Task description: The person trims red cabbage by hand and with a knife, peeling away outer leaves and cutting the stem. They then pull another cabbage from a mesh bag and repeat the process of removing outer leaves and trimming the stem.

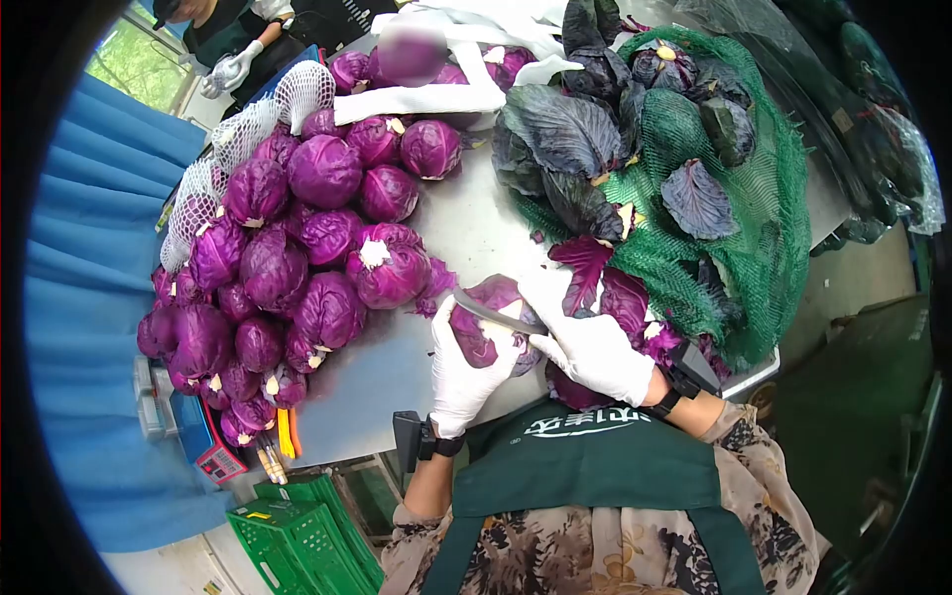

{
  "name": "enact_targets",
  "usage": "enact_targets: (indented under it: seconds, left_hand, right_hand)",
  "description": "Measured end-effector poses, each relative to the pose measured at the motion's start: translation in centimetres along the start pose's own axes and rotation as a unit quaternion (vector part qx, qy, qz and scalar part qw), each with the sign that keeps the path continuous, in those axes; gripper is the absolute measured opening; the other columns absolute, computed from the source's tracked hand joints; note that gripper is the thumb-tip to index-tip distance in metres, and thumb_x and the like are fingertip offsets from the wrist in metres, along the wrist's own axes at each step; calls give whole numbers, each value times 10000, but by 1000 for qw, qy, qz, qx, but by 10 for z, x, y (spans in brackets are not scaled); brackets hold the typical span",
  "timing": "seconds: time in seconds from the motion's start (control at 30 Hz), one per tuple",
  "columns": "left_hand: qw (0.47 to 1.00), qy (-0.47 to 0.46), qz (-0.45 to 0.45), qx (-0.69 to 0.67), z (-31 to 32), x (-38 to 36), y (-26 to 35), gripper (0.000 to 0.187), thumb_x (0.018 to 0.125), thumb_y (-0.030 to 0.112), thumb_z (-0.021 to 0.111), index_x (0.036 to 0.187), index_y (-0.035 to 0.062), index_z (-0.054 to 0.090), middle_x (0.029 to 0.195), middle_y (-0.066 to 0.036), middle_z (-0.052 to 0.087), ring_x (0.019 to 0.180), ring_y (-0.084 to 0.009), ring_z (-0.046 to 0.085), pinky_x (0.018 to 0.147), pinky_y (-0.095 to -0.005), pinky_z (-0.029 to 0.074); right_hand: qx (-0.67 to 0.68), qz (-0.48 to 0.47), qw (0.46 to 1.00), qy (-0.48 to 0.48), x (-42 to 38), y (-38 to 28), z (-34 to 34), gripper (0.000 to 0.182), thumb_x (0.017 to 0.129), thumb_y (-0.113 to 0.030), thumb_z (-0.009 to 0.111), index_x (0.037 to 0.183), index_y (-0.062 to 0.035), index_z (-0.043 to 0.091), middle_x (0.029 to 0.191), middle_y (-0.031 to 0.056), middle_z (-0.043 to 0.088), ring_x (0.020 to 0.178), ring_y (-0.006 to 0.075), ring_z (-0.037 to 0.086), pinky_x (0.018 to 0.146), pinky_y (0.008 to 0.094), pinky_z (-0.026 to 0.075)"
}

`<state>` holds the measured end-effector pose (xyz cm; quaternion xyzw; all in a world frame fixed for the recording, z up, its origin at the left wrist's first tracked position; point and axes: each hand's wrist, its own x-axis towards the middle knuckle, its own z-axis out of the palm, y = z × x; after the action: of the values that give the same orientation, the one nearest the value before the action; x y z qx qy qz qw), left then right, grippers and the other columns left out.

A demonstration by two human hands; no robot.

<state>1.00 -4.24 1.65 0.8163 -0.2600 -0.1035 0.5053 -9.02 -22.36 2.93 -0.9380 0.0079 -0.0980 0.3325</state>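
My left hand [466, 382], in a white glove, is wrapped round the near left side of a red cabbage [476, 342] above the metal table [461, 228]. My right hand [595, 352], also gloved, closes on a knife whose narrow, curved grey blade [496, 315] lies across the top of that cabbage. The knife's handle is hidden inside the right glove. Loose purple leaves [583, 268] and cut trimmings [659, 337] lie just beyond and beside the right hand. Another red cabbage [575, 392] shows partly under the right hand, against the apron.
A large heap of peeled red cabbages [297, 248] fills the table's left side. White foam netting [243, 134] borders it. Dark-leaved cabbages [565, 139] and a green mesh sack [778, 228] cover the right. Green crates [288, 540] stand below; another person [213, 45] works at back left.
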Motion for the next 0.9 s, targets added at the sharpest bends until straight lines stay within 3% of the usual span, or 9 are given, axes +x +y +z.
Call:
enact_targets:
  seconds: [0.17, 0.37, 0.43, 0.47, 0.57, 0.63, 0.67, 0.8, 0.9]
  left_hand:
    - [999, 6, 27, 27, 4, -3, 0, 860, 719, 237, 811, 1377, -4, 312, 1236, -211, 483, 1113, -319, 565, 940, -400, 486]
    - [999, 29, 35, 9, 5, -5, 0, 863, 704, 196, 817, 1377, 2, 312, 1241, -210, 487, 1116, -307, 565, 945, -400, 484]
    - [999, 17, -2, -30, 5, -9, 4, 882, 711, 150, 804, 1414, 7, 290, 1300, -173, 449, 1204, -263, 491, 1020, -386, 427]
    - [999, 17, 8, -30, 4, -11, -1, 877, 710, 121, 785, 1417, 9, 278, 1309, -175, 443, 1212, -267, 487, 1029, -391, 420]
    - [997, -8, 49, -51, -1, -16, -5, 878, 714, 97, 760, 1429, 15, 257, 1329, -179, 429, 1233, -269, 474, 1051, -395, 399]
    - [999, -29, 20, -24, -11, -20, -24, 924, 735, 94, 741, 1477, 30, 195, 1377, -174, 397, 1280, -268, 436, 1092, -401, 357]
    - [989, -37, -11, -143, -16, -19, -16, 967, 736, 110, 768, 1489, 33, 166, 1398, -186, 366, 1269, -278, 450, 1073, -399, 382]
    - [959, -28, -119, -256, -23, -13, 4, 1005, 757, 128, 807, 1509, 37, 146, 1390, -187, 389, 1239, -266, 483, 1033, -387, 431]
    - [973, 2, -130, -190, -17, -12, -3, 920, 771, 123, 800, 1468, 5, 211, 1338, -183, 451, 1212, -255, 507, 1019, -379, 446]
  right_hand:
    - [-54, -55, 992, 104, 9, 8, 11, 591, 974, -368, 517, 1481, -129, 331, 587, 108, 562, 435, 260, 550, 413, 365, 418]
    - [47, 46, 997, -45, 10, 16, 1, 461, 993, -343, 481, 1399, -125, 457, 735, 129, 638, 525, 283, 602, 502, 378, 476]
    - [-7, -91, 991, 97, 10, 44, 29, 405, 1001, -291, 465, 1350, -90, 508, 843, 133, 670, 613, 253, 644, 530, 377, 486]
    - [339, 95, 932, 87, 17, 37, 10, 372, 996, -231, 464, 1317, -56, 540, 856, 84, 675, 642, 189, 632, 533, 354, 475]
    - [400, 251, 879, -62, 19, 53, -5, 402, 998, -215, 481, 1343, -9, 513, 841, 48, 635, 660, 151, 573, 611, 304, 490]
    - [462, 191, 864, -64, 13, 20, -19, 412, 1003, -251, 483, 1359, -45, 508, 841, 72, 648, 637, 173, 594, 608, 304, 489]
    - [318, 16, 948, -7, 14, 12, -10, 414, 1001, -278, 491, 1381, -115, 506, 846, 72, 659, 609, 195, 606, 590, 308, 480]
    - [284, 112, 943, -129, 8, -18, -38, 404, 1007, -300, 463, 1384, -163, 506, 898, 99, 666, 642, 232, 627, 604, 312, 492]
    - [299, 107, 948, 12, 9, 2, -30, 360, 1002, -296, 466, 1290, -94, 540, 756, 64, 597, 578, 164, 569, 550, 298, 470]
